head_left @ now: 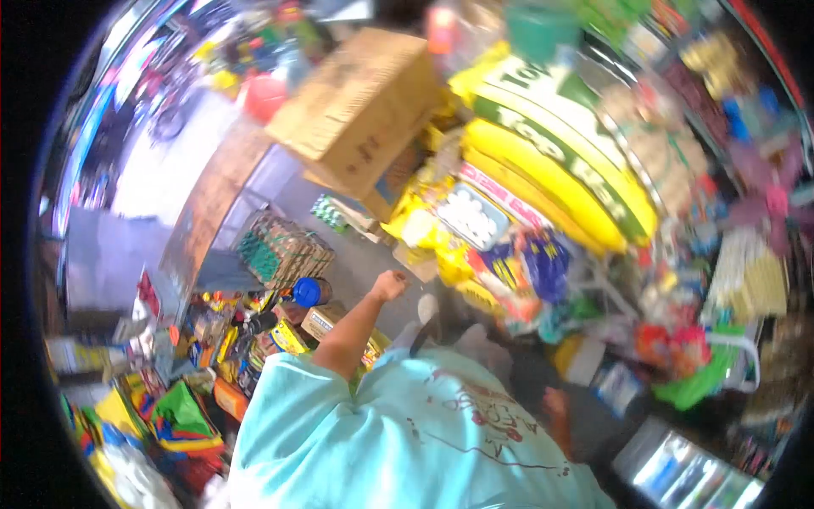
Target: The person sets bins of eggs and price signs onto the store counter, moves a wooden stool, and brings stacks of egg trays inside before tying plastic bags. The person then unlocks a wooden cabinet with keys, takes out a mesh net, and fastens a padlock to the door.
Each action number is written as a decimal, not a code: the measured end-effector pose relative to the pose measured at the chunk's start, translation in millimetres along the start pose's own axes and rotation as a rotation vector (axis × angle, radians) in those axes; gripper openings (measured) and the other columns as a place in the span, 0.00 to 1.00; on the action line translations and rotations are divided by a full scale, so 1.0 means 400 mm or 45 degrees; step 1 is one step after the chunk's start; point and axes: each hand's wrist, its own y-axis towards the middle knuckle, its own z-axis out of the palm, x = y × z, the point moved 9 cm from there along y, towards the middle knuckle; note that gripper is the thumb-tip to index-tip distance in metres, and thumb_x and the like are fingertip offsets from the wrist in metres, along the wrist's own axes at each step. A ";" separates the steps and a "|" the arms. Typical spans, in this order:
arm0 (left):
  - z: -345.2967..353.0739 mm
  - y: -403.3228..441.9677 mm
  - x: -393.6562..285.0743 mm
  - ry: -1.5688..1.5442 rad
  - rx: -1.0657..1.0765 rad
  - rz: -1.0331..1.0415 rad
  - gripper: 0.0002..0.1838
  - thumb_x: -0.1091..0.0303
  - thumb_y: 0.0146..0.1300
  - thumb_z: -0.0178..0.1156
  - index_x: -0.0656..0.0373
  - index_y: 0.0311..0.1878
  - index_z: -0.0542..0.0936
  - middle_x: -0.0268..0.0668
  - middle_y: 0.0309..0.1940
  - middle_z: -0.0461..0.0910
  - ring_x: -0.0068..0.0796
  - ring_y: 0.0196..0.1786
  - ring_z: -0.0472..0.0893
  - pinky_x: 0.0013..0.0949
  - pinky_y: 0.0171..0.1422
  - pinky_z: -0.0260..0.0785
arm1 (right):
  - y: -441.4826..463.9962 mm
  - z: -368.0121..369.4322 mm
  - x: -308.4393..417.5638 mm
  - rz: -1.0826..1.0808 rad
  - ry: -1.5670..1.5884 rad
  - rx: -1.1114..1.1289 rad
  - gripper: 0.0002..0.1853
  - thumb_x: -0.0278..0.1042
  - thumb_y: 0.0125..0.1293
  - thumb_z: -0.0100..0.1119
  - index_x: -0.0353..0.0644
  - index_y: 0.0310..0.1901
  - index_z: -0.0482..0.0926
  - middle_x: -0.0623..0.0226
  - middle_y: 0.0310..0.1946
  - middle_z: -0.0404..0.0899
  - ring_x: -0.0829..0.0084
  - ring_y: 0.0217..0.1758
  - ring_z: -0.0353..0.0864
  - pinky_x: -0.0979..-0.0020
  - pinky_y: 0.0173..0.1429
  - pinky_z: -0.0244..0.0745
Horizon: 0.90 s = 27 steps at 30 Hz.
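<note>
My left hand (390,286) reaches out over the grey floor with its fingers curled into a loose fist, and I see nothing in it. Closest to it are the blue-lidded container (311,292) and a small cardboard piece (417,262) by the yellow packs. My right hand (556,404) hangs low beside my turquoise shirt, over dark floor. It is small and smeared, so its fingers cannot be made out.
A large cardboard box (356,102) stands ahead, beside stacked yellow and green sacks (543,170). Bundled cartons (284,248) sit on the left, with colourful bags (178,416) lower down. A glass-topped case (687,467) is at lower right. A narrow floor strip (360,263) runs between the goods.
</note>
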 end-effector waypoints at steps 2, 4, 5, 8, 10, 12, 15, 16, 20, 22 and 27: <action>-0.154 -0.030 0.099 -0.185 -0.160 -0.120 0.15 0.61 0.56 0.62 0.59 0.42 0.84 0.44 0.34 0.86 0.32 0.34 0.85 0.36 0.45 0.77 | 0.028 0.131 0.360 -0.368 -0.131 0.038 0.14 0.41 0.61 0.62 0.35 0.34 0.81 0.63 0.25 0.80 0.67 0.23 0.79 0.62 0.28 0.71; -0.252 -0.090 0.200 -0.342 -0.311 -0.159 0.12 0.63 0.56 0.62 0.60 0.40 0.83 0.42 0.30 0.85 0.29 0.31 0.84 0.34 0.39 0.77 | -0.022 0.226 0.682 -0.700 -0.055 0.134 0.10 0.37 0.62 0.59 0.43 0.25 0.79 0.70 0.16 0.72 0.73 0.18 0.73 0.69 0.20 0.66; -0.271 -0.129 0.255 -0.547 -0.410 -0.174 0.11 0.64 0.57 0.62 0.60 0.39 0.82 0.40 0.29 0.84 0.28 0.30 0.83 0.33 0.37 0.76 | -0.050 0.249 0.844 -1.071 -0.238 -0.037 0.09 0.36 0.61 0.60 0.43 0.26 0.79 0.69 0.17 0.73 0.71 0.19 0.74 0.67 0.21 0.67; -0.368 -0.267 0.407 -1.066 -0.698 -0.203 0.07 0.66 0.61 0.61 0.59 0.37 0.80 0.35 0.27 0.82 0.26 0.27 0.81 0.31 0.30 0.74 | -0.108 0.495 1.175 -1.704 -0.898 0.030 0.08 0.35 0.57 0.61 0.39 0.30 0.80 0.59 0.22 0.79 0.62 0.25 0.78 0.65 0.30 0.71; -0.391 -0.360 0.449 -1.366 -0.766 -0.264 0.06 0.67 0.63 0.61 0.58 0.39 0.79 0.33 0.28 0.81 0.26 0.26 0.80 0.31 0.29 0.74 | -0.211 0.648 1.302 -1.986 -1.032 0.165 0.08 0.35 0.57 0.63 0.39 0.31 0.81 0.59 0.25 0.81 0.62 0.28 0.79 0.65 0.36 0.74; -0.414 -0.434 0.524 -1.389 -0.790 -0.312 0.07 0.65 0.65 0.60 0.56 0.43 0.79 0.33 0.31 0.81 0.24 0.28 0.82 0.29 0.29 0.75 | -0.421 0.760 1.401 -1.982 -0.741 0.368 0.07 0.34 0.60 0.64 0.40 0.31 0.80 0.65 0.27 0.80 0.68 0.30 0.78 0.67 0.39 0.75; -0.447 -0.474 0.638 -1.525 -0.827 -0.441 0.07 0.64 0.65 0.59 0.53 0.44 0.79 0.32 0.33 0.81 0.22 0.31 0.81 0.30 0.33 0.77 | -0.933 0.795 1.598 -1.916 -0.032 0.688 0.04 0.30 0.64 0.61 0.40 0.34 0.78 0.70 0.26 0.76 0.75 0.31 0.75 0.72 0.39 0.73; -0.462 -0.472 0.684 -1.582 -0.848 -0.438 0.06 0.65 0.66 0.59 0.53 0.44 0.79 0.32 0.33 0.81 0.22 0.31 0.81 0.29 0.34 0.76 | -1.089 0.758 1.679 -1.986 -0.009 0.569 0.03 0.28 0.64 0.61 0.39 0.37 0.78 0.72 0.27 0.76 0.79 0.32 0.74 0.75 0.39 0.72; -0.558 -0.463 0.856 -1.732 -0.899 -0.353 0.07 0.65 0.66 0.59 0.54 0.45 0.79 0.32 0.35 0.82 0.22 0.31 0.81 0.29 0.32 0.75 | -1.365 0.760 2.008 -2.259 0.077 -0.022 0.07 0.32 0.64 0.60 0.38 0.38 0.79 0.64 0.27 0.79 0.75 0.32 0.77 0.71 0.39 0.74; -0.631 -0.393 0.946 -1.727 -0.866 -0.362 0.09 0.65 0.66 0.59 0.54 0.47 0.79 0.32 0.37 0.83 0.22 0.32 0.81 0.28 0.33 0.74 | -1.382 0.795 2.225 -2.380 -0.153 -0.328 0.11 0.38 0.65 0.57 0.37 0.39 0.79 0.55 0.28 0.80 0.62 0.33 0.81 0.64 0.41 0.75; -0.892 -0.350 0.944 -1.580 -0.804 -0.235 0.11 0.66 0.65 0.59 0.55 0.49 0.79 0.32 0.36 0.82 0.20 0.32 0.79 0.26 0.35 0.73 | -1.282 0.882 2.592 -2.051 -0.666 -0.743 0.18 0.43 0.59 0.64 0.38 0.43 0.83 0.53 0.38 0.85 0.57 0.42 0.84 0.59 0.47 0.76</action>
